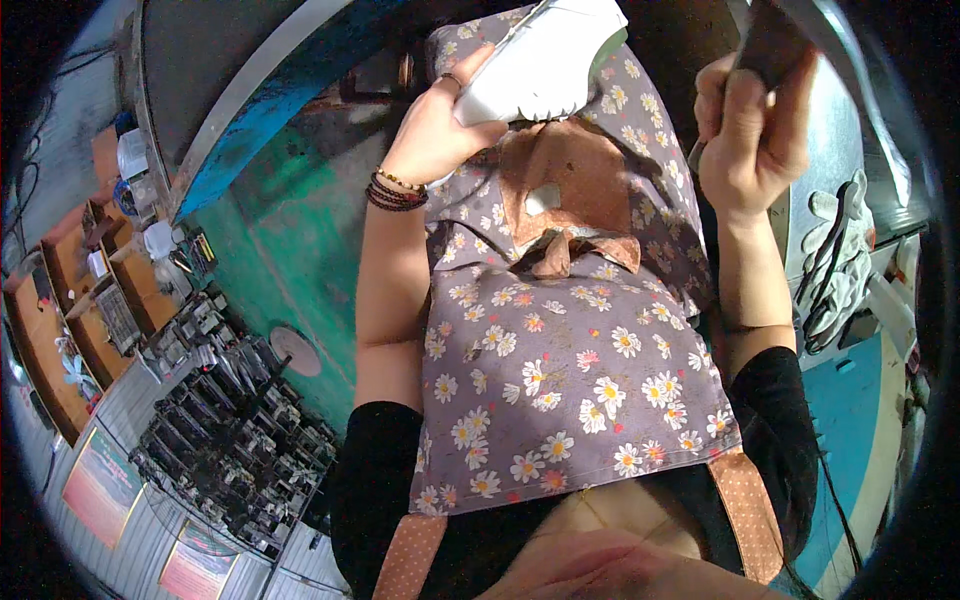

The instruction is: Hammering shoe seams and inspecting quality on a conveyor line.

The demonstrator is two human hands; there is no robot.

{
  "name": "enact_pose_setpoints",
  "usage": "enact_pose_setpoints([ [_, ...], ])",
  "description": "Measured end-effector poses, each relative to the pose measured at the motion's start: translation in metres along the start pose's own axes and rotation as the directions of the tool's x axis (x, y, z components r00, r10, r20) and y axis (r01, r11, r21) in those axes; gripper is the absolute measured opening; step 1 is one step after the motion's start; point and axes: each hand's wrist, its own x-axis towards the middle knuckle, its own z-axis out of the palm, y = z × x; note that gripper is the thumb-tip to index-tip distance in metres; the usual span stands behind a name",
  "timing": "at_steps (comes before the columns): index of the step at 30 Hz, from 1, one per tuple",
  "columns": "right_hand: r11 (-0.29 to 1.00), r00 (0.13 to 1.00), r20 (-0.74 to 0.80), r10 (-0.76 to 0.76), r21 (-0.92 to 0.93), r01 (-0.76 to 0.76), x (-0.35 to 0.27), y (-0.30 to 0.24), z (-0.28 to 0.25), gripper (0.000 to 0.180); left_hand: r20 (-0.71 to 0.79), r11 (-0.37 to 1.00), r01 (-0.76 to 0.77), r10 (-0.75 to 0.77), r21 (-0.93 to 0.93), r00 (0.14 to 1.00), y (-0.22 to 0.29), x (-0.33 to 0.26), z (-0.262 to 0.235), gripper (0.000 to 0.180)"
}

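Observation:
At the top middle, above my lap, is a smooth white moulded piece (545, 62) with a curved, notched lower edge; its exact kind is not clear. My left hand (445, 125) grips it from the left, thumb along the lower edge and fingers on its upper side. Up at the right, my right hand (752, 145) has its fingers curled around a dark flat object (775, 45). The top of that object runs toward the picture's edge, so I cannot make out its kind. The two hands are well apart.
A flowered apron (560, 400) with a brown patch covers my lap. Work gloves (838, 260) lie on a grey surface beside my right forearm. A curved blue-sided edge (250, 110) rises at the upper left. Farther left stand cardboard boxes (75, 265) and racked dark parts (235, 425).

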Motion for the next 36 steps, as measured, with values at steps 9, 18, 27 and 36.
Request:
enact_pose_setpoints([
  [9,0.823,0.758,0.533,0.375,-0.568,-0.008,0.0,0.011,0.008,0.041,0.046,0.987,0.148,-0.145,-0.068,0.988,0.005,-0.001,-0.003,0.081],
  [18,0.846,0.84,0.432,0.327,-0.53,-0.057,-0.02,0.028,0.018,0.043,0.049,0.981,0.191,-0.189,-0.035,0.981,0.011,0.002,0.003,0.078],
  [27,0.815,0.756,0.535,0.378,-0.579,0.002,-0.02,0.006,0.029,0.04,0.009,0.967,0.244,-0.244,-0.068,0.97,0.01,0.002,0.003,0.063],
  [36,0.782,0.689,0.615,0.384,-0.613,0.111,-0.02,-0.015,0.033,0.036,-0.129,0.995,-0.008,-0.006,-0.104,0.992,-0.009,-0.002,0.013,0.038],
])
